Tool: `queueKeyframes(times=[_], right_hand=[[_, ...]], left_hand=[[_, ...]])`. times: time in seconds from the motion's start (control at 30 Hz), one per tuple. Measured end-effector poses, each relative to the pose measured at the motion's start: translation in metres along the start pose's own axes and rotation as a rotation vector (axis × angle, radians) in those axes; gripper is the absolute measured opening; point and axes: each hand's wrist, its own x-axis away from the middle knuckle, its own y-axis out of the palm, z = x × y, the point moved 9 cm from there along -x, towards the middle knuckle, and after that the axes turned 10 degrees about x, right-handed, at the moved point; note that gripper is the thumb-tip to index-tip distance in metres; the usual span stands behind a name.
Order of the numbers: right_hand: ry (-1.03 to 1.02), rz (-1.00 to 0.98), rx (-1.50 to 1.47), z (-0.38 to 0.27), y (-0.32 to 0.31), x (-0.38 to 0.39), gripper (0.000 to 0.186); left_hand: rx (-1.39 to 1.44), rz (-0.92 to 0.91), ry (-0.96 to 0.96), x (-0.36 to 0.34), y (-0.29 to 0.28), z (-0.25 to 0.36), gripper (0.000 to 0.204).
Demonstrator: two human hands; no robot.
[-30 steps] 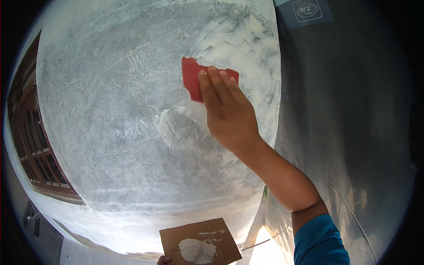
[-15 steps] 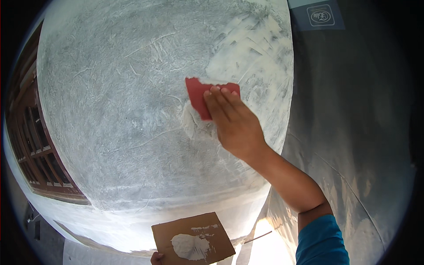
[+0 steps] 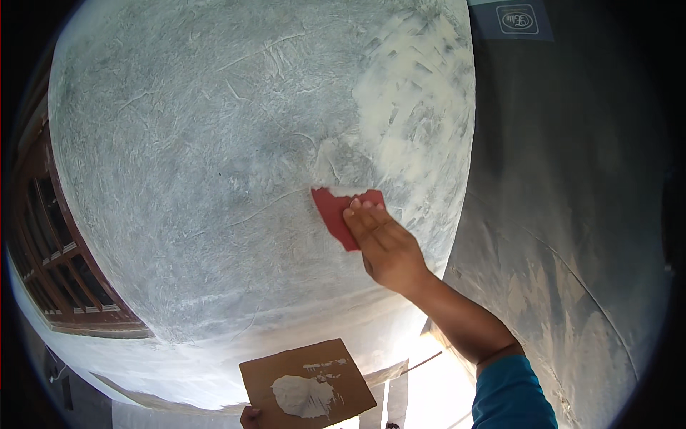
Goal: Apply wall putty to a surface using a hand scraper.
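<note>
My right hand (image 3: 389,247) presses a thin red spreader (image 3: 334,217) against the grey wall (image 3: 236,164), fingers laid over its face and the thumb hidden. White paste runs along the spreader's uneven upper edge. Low in view, my left hand (image 3: 250,417) grips the left corner of a brown board (image 3: 336,400). On that board sits a mound of white paste (image 3: 296,395), with thin smears beside it. Above and right of my right hand, a pale patch of spread paste (image 3: 407,107) covers part of the wall.
A brown wooden window frame with panes (image 3: 71,275) is at the left. Beyond the wall's right edge stretches a dark grey surface (image 3: 564,164) with a blue label (image 3: 516,20) at its top. Bright light shows below, near a thin stick (image 3: 423,362).
My right hand has moved the spreader down the wall and slightly right. The view has shifted a little; my left hand still holds the board.
</note>
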Motion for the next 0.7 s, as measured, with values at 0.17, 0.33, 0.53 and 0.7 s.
queueKeyframes(times=[0.17,0.33,0.53,0.7], right_hand=[[0.259,0.113,0.325,0.095,-0.01,-0.039,0.056],[0.048,-0.133,0.313,-0.017,0.063,0.047,0.055],[0.763,-0.441,-0.624,-0.047,0.026,0.12,0.056],[1.356,-0.024,-1.471,-0.019,0.012,0.169,0.045]], left_hand=[[0.117,-0.183,-0.175,-0.002,0.018,-0.009,0.065],[0.112,-0.181,-0.197,0.009,0.046,-0.015,0.061],[0.025,-0.192,-0.245,0.006,0.085,-0.027,0.075],[0.047,-0.151,-0.301,0.008,0.108,-0.045,0.074]])
